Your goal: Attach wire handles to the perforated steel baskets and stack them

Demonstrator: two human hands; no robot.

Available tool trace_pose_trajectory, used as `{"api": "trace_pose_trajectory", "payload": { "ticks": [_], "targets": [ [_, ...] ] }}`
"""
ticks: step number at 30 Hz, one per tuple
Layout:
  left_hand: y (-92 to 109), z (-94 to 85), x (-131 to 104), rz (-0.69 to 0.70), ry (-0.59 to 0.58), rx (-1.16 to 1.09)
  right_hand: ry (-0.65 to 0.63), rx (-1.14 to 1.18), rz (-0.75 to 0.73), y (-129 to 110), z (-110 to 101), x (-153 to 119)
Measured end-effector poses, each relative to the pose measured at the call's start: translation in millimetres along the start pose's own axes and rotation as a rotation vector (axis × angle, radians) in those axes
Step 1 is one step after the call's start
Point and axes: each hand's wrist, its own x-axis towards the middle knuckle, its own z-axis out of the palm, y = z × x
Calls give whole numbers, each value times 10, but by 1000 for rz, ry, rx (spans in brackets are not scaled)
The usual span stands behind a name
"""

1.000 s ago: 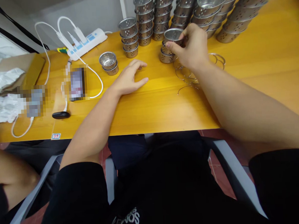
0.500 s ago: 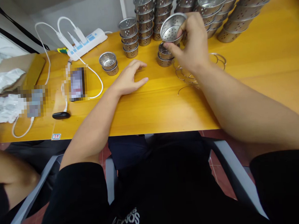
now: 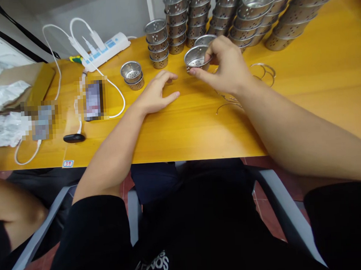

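My right hand [image 3: 223,64] pinches the rim of a perforated metal cup [image 3: 198,58], thumb outside at the near side. The cup is nearly upright over the wooden table [image 3: 180,139]. Right behind it shows the rim of another perforated cup [image 3: 205,40], partly hidden. My left hand [image 3: 161,91] rests on the table, fingers apart, holding nothing. To its left stands a short stack of two perforated cups [image 3: 132,75]. Thin wire rings [image 3: 263,72] lie under and beside my right wrist, partly covered by it.
Tall stacks of perforated cups [image 3: 176,24] line the back by the wall. At the left are a white power strip [image 3: 108,52], charging phones [image 3: 93,100], cables, a small black object [image 3: 74,138] and plastic bags [image 3: 5,95]. Another person's arm [image 3: 15,212] is at the lower left.
My right hand has lowered the held cup and brought it toward me and slightly left, off the small stack behind. My left hand has stayed in place.
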Motion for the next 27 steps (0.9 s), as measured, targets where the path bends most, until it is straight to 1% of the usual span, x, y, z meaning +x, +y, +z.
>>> {"api": "trace_pose_trajectory", "payload": {
  "ticks": [4, 8, 11, 14, 16, 19, 20, 21, 22, 23, 25, 26, 27],
  "targets": [
    [11, 21, 16, -25, 17, -68, -31, 72, -49, -42, 26, -21],
    [119, 74, 67, -50, 39, -104, -110, 194, -112, -103, 159, -50],
    [191, 118, 103, -36, 69, -73, -181, 181, -107, -126, 271, -40],
    [180, 143, 120, -23, 97, -74, -221, 132, -80, -179, 279, -29],
    [132, 146, 124, -18, 114, -92, -220, 115, -80, -237, 182, -35],
    [45, 141, 128, -38, 144, -97, -160, 20, -80, -285, -103, -47],
    [21, 140, 130, -50, 152, -92, -150, -63, -55, -268, -217, -44],
    [2, 140, 131, -62, 156, -85, -136, -192, 7, -228, -329, -36],
    [-13, 140, 132, -72, 154, -74, -156, -338, 86, -163, -432, -22],
    [-25, 140, 133, -77, 152, -62, -204, -464, 171, -78, -520, -4],
    [-37, 143, 132, -79, 143, -44, -376, -646, 337, 133, -632, 42],
    [-40, 145, 131, -76, 137, -41, -475, -693, 360, 241, -655, 65],
    [-41, 147, 128, -73, 132, -40, -531, -740, 395, 339, -658, 85]
  ]
}}
